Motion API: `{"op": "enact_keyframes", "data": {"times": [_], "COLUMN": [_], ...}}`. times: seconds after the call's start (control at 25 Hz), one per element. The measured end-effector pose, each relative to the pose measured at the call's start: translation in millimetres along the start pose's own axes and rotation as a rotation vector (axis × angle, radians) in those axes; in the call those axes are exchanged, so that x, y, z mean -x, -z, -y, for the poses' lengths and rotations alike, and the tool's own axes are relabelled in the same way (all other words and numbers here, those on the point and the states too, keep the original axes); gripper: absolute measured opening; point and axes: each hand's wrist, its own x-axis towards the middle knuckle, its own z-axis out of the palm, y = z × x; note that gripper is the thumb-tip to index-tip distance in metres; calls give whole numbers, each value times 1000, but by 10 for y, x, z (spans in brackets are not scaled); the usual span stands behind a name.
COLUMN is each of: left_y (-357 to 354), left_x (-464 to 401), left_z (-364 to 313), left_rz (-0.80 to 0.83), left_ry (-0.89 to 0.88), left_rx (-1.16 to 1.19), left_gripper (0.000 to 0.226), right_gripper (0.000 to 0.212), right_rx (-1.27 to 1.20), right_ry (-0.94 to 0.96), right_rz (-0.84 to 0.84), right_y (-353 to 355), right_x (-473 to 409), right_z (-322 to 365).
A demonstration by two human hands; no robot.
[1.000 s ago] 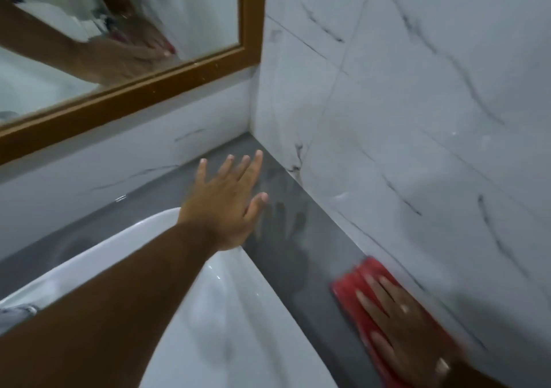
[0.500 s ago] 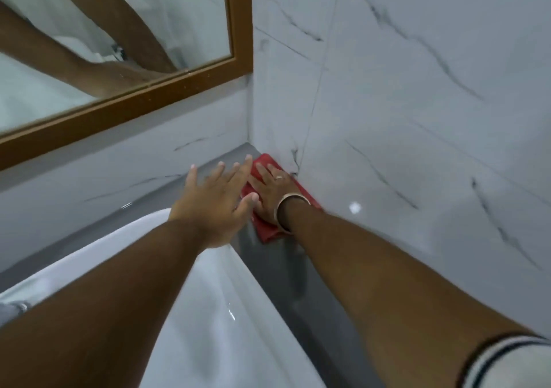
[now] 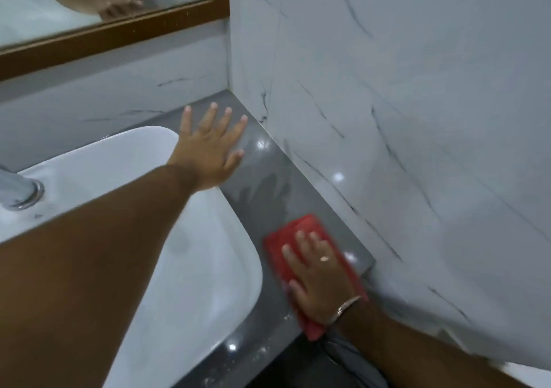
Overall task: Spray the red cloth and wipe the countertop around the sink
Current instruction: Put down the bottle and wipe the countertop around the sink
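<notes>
The red cloth (image 3: 293,232) lies flat on the grey countertop (image 3: 268,185), near its front right end by the marble wall. My right hand (image 3: 316,277) presses palm-down on the cloth, fingers spread, a ring and a bangle showing. My left hand (image 3: 210,149) is stretched out flat with fingers apart at the far right corner of the white sink (image 3: 208,268), holding nothing. No spray bottle is in view.
A white marble wall (image 3: 402,119) bounds the counter on the right and behind. A wood-framed mirror (image 3: 119,26) hangs above. A chrome tap base (image 3: 21,193) stands on the sink's left. The counter's front edge drops off at bottom centre.
My right hand has slid the red cloth from the back corner of the counter toward the front edge. My left hand stays spread at the sink's corner.
</notes>
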Motion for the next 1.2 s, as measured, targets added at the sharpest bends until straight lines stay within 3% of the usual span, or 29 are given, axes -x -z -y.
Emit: {"op": "enact_keyframes", "data": {"times": [0.08, 0.12, 0.16, 0.24, 0.28, 0.36, 0.44, 0.48, 0.56, 0.64, 0.68, 0.76, 0.84, 0.88, 1.0, 1.08, 1.16, 1.2], "left_y": [35, 36, 26, 2, 7, 48, 54, 22, -39, -72, -74, -41, 10, 25, 86, 66, 30, 2], "left_x": [203, 308, 419, 589, 669, 807, 1081, 1284, 1846, 2446, 2772, 3439, 4097, 4353, 4765, 4777, 4890, 4830], "left_z": [-263, -383, -491, -687, -780, -927, -1050, -1096, -1069, -852, -697, -346, -9, 131, 546, 730, 899, 874], "left_rz": [15, 17, 20, 17, 9, 13, 39, 61, 99, 78, 72, 91, 157, 189, 281, 295, 301, 293], "left_ry": [0, 8, 26, 82, 120, 196, 251, 292, 481, 655, 688, 730, 773, 767, 608, 432, 284, 248], "left_rx": [-3, 4, 18, 91, 130, 233, 314, 343, 439, 507, 480, 381, 282, 239, 176, 156, 153, 150], "left_gripper": [68, 68, 69, 68, 67, 66, 69, 70, 77, 82, 82, 87, 95, 98, 96, 84, 75, 73], "right_gripper": [70, 68, 67, 66, 66, 65, 60, 59, 60, 64, 67, 70, 65, 65, 72, 72, 72, 73], "right_rx": [113, 159, 134, -52, -110, -31, 123, 152, 38, -70, -74, -46, -14, 2, 7, -56, -95, -78], "right_ry": [335, 369, 245, -195, -243, 62, 424, 393, -7, -272, -226, 125, 424, 400, -133, -335, -308, -166], "right_rz": [21, -16, -21, -15, -43, -17, -40, -86, -105, -109, -116, -75, -21, -69, -153, -239, -194, -142], "right_y": [94, 167, 280, 367, 274, 36, 82, 169, 325, 198, 58, -194, -166, -121, 35, -20, -258, -371], "right_x": [65, -27, -151, -304, -309, -111, -24, -74, -78, 48, 149, 444, 424, 349, 299, 412, 583, 665], "right_z": [-260, -475, -594, -446, -250, 144, -157, -401, -596, -196, 153, 717, 631, 420, -46, 266, 1395, 1890]}}
